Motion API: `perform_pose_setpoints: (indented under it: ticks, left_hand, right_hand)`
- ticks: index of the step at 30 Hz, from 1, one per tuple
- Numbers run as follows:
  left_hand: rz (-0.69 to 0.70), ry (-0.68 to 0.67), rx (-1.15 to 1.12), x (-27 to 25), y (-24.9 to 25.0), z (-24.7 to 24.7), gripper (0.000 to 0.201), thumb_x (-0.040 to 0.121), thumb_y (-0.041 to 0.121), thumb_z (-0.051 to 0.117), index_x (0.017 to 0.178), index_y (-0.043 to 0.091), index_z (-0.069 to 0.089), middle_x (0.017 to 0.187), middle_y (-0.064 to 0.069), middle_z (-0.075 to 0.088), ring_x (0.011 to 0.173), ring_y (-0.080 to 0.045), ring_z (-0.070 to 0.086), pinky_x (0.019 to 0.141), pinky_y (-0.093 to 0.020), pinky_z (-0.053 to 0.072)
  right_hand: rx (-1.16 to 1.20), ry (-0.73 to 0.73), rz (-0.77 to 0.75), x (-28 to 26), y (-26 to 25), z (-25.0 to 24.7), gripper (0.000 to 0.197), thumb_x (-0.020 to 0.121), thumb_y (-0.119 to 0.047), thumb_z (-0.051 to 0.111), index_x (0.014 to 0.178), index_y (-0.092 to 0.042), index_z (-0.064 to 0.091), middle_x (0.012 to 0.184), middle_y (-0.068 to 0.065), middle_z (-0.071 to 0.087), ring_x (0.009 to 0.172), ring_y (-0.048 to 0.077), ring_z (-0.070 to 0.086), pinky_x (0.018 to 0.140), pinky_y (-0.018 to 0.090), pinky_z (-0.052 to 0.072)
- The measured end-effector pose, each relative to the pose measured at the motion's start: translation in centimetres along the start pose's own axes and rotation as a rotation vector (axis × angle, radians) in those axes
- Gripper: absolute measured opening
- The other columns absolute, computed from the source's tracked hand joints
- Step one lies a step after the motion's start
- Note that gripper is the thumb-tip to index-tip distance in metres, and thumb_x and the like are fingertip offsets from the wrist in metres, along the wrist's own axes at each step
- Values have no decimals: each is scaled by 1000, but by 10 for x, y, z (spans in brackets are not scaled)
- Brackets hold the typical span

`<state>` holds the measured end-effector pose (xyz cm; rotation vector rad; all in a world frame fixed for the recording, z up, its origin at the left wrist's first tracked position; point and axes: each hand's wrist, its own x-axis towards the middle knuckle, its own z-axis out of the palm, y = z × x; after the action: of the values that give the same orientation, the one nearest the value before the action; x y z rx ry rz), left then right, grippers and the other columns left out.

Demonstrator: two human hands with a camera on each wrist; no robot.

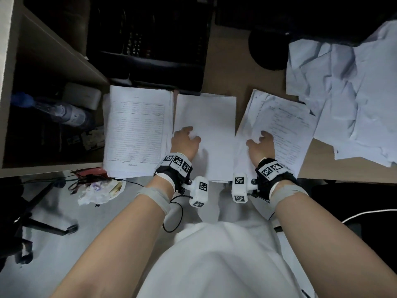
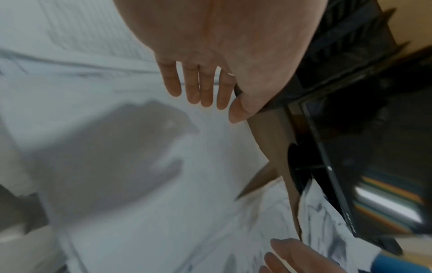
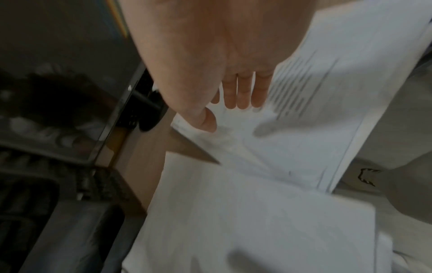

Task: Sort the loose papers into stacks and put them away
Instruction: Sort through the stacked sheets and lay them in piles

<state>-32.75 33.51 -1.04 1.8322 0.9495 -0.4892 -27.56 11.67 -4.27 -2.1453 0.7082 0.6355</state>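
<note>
The left hand (image 1: 185,141) lay over the near left part of the middle stack (image 1: 211,117) of plain white sheets, fingers loosely bent in the head view and straight and close together, holding nothing, in the left wrist view (image 2: 201,86); whether the fingertips touched the paper could not be told, since that view was blurred. The right hand (image 1: 261,141) rested flat on the right stack (image 1: 285,134), a skewed pile of printed sheets turned at an angle, its fingers (image 3: 240,92) extended and gripping nothing. Both wrists wore black straps with white blocks bearing square black-and-white markers. Three flat stacks sat side by side on the tan bench (image 1: 225,67): the left stack (image 1: 137,130) showed a ruled form on top, its print too small to read, and its near edge overhung the bench. To the far right lay a heap of crumpled papers (image 1: 348,89), creased and overlapping, too tangled to count and cut off by the frame edge. Behind the stacks stood a black slotted tray (image 1: 150,39), its contents lost in shadow, and a dark round object (image 1: 268,50) that could not be made out. A shelf unit (image 1: 53,82) at the left held one plastic bottle (image 1: 55,110) with a blue cap, lying on its side, and a pale box behind it. On the grey floor below lay a crumpled wrapper (image 1: 101,190), and the legs of a chair (image 1: 32,222) were partly cut off.
</note>
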Motion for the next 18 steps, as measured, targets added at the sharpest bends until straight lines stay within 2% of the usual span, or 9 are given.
perform_pose_setpoints:
  ticks: [4, 7, 9, 12, 14, 16, 18]
  left_hand:
    - [54, -164, 22, -1, 37, 54, 48, 94, 17, 58, 140, 13, 50, 141, -10, 52, 127, -26, 52, 108, -35, 41]
    - [39, -256, 20, -3, 54, 92, 51, 94, 17, 60, 143, 13, 48, 147, -9, 49, 132, -25, 48, 112, -36, 38]
    - [26, -274, 37, -5, 60, 113, 55, 94, 20, 61, 146, 16, 45, 151, -7, 45, 136, -25, 45, 112, -31, 36]
    - [-53, -280, 59, -11, 65, 138, 78, 83, 32, 67, 152, 19, 33, 156, -8, 38, 138, -26, 42, 107, -25, 35]
    - [-84, -241, 78, -13, 68, 149, 98, 66, 43, 61, 155, 18, 27, 154, -10, 40, 136, -30, 45, 109, -32, 39]
    - [-90, -188, 131, -15, 72, 155, 102, 61, 48, 57, 154, 19, 28, 150, -9, 46, 133, -34, 45, 110, -41, 41]
    - [-93, -152, 160, -20, 78, 157, 100, 59, 50, 56, 151, 19, 33, 145, -7, 51, 130, -35, 47, 109, -42, 41]
  right_hand:
    - [-33, 117, 94, 19, 28, -58, 67, 90, -24, 61, 150, -15, 33, 149, 13, 44, 134, 33, 45, 107, 40, 40]
    - [-99, 122, 187, 36, 49, -94, 74, 89, -36, 60, 153, -12, 30, 151, 14, 40, 133, 35, 45, 108, 44, 40]
    - [-138, 81, 223, 55, 64, -106, 81, 81, -49, 58, 146, -8, 37, 144, 15, 46, 127, 36, 49, 105, 46, 42]
    - [-120, -6, 245, 85, 90, -113, 100, 54, -62, 49, 142, -15, 42, 139, 11, 53, 124, 35, 52, 104, 50, 44]
    - [-118, -54, 204, 93, 88, -116, 98, 55, -63, 49, 142, -17, 43, 138, 7, 54, 123, 34, 53, 103, 49, 45]
    - [-113, -112, 114, 101, 77, -117, 93, 61, -63, 51, 144, -21, 43, 140, 5, 54, 125, 33, 53, 104, 48, 45]
    - [-111, -177, 62, 112, 68, -117, 88, 62, -65, 51, 140, -26, 50, 135, 2, 58, 121, 32, 55, 102, 47, 47]
